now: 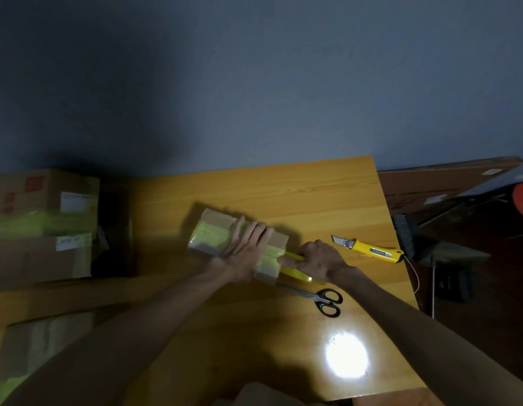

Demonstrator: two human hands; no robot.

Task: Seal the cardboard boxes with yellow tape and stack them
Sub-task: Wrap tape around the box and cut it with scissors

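A small cardboard box [216, 227] wrapped with yellow tape lies on the wooden table [298, 194]. My left hand [247, 250] presses flat on top of the box with straight fingers. To its right, my right hand [319, 259] grips a roll of yellow tape [295, 272], and a strip of tape runs from the roll onto the box's right end. Part of the roll is hidden under my fingers.
Black-handled scissors [322, 300] lie just in front of the box. A yellow utility knife [371, 249] lies near the table's right edge. Taped cardboard boxes [43, 227] are stacked at the left, another box [43, 341] lower left. A dark board and clutter stand beyond the right edge.
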